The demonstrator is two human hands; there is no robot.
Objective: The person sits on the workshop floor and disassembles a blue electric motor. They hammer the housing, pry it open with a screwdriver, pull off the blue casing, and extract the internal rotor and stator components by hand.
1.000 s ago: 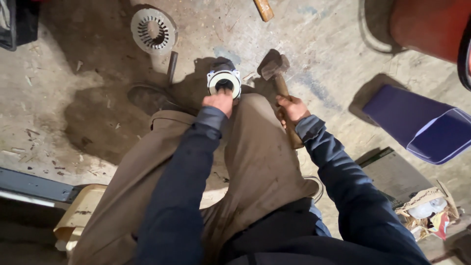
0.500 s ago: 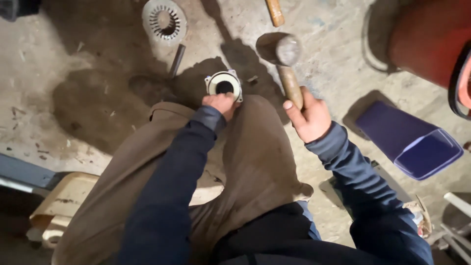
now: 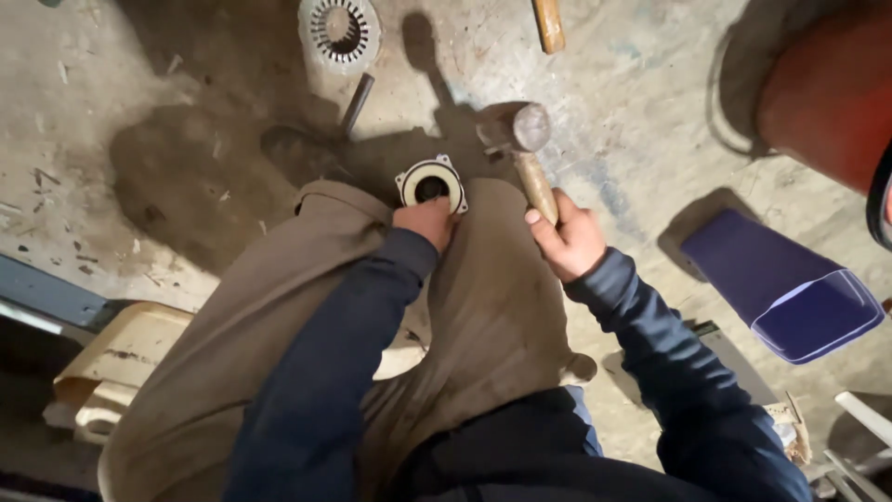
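My left hand [image 3: 426, 221] grips the near edge of a round white-and-metal ring part [image 3: 430, 182] with a dark centre hole, standing on the concrete floor between my knees. My right hand [image 3: 573, 240] is closed around the wooden handle of a hammer [image 3: 522, 147], whose steel head is raised just right of the ring part. I sit low, and my tan trouser legs fill the frame's middle.
A toothed metal stator ring [image 3: 339, 32] lies at the top, with a short dark rod [image 3: 357, 102] below it. A wooden handle [image 3: 548, 23] lies at the top centre. A purple plastic bin [image 3: 779, 284] lies on its side at right, near a red drum [image 3: 827, 88].
My right hand has lifted the hammer up off the ring part and swung its head up and to the right. My left hand has stayed on the part.
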